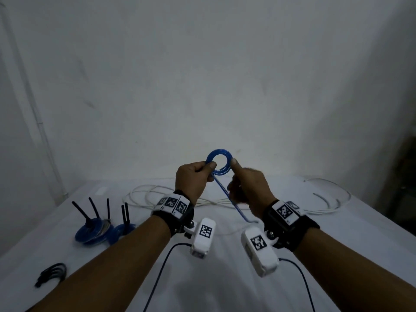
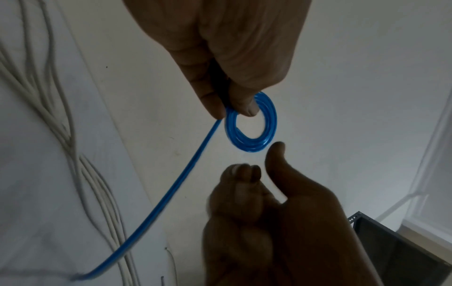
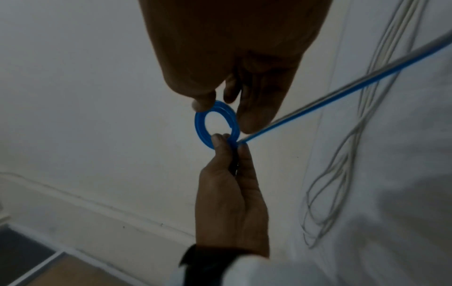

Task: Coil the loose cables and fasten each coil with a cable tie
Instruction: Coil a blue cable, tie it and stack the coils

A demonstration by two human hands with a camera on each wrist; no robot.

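A small coil of blue cable [image 1: 219,164] is held up above the white table [image 1: 202,278]. My left hand [image 1: 210,165] pinches the coil's left side between thumb and forefinger; the pinch also shows in the left wrist view [image 2: 234,114]. The coil [image 2: 252,125] has several turns. Its loose tail [image 1: 227,197] runs down to the table, ending near my right wrist. My right hand [image 1: 233,176] is beside the coil with its straight thumb [image 1: 234,162] at the right rim. Its other fingers [image 2: 244,172] are loosely curled, clear of the tail, and hold nothing.
Loose white cable [image 1: 157,194] lies in loops across the back of the table, with more [image 1: 333,199] at the right. Two tied blue coils [image 1: 94,230] with black tie ends sticking up sit at the left. A bundle of black cable ties [image 1: 54,271] lies near the front left.
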